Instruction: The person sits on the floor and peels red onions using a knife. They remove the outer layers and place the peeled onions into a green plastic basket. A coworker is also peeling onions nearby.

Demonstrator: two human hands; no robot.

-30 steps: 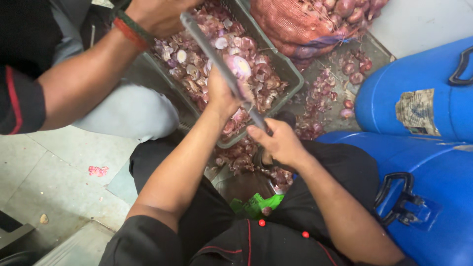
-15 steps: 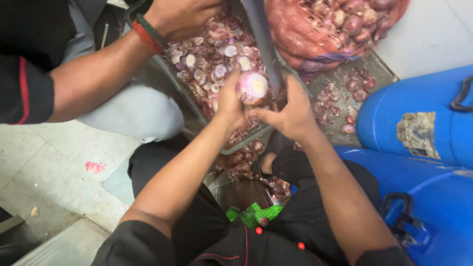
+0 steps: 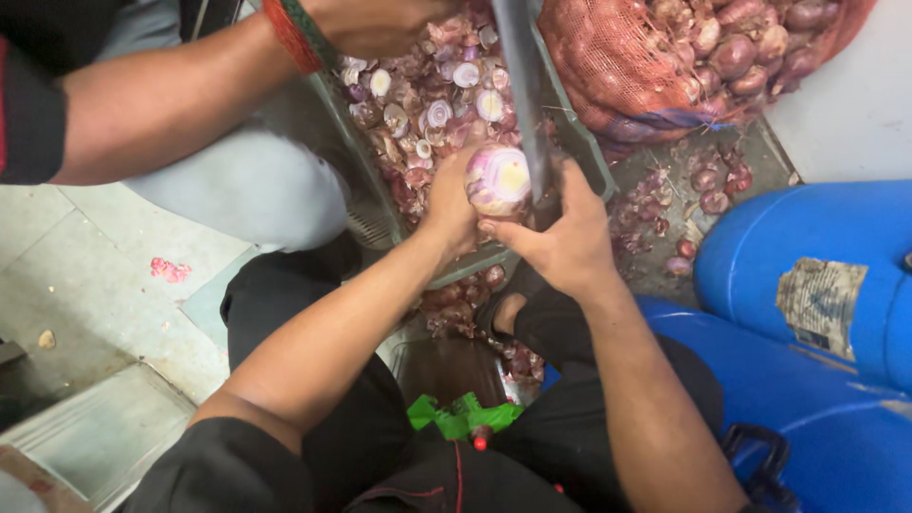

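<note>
Red mesh sack [image 3: 665,66] bulged beside the peel-filled crate [image 3: 579,142]; left hand [image 3: 451,204] clasped an onion [image 3: 498,179], right hand [image 3: 560,237] gripped a knife [image 3: 521,85].

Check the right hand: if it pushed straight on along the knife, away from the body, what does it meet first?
Probably the heap of onion peels and cut ends in the grey crate. The right hand grips the knife, whose blade points up over that crate. Depth is unclear; the blade may pass above the heap.
</note>
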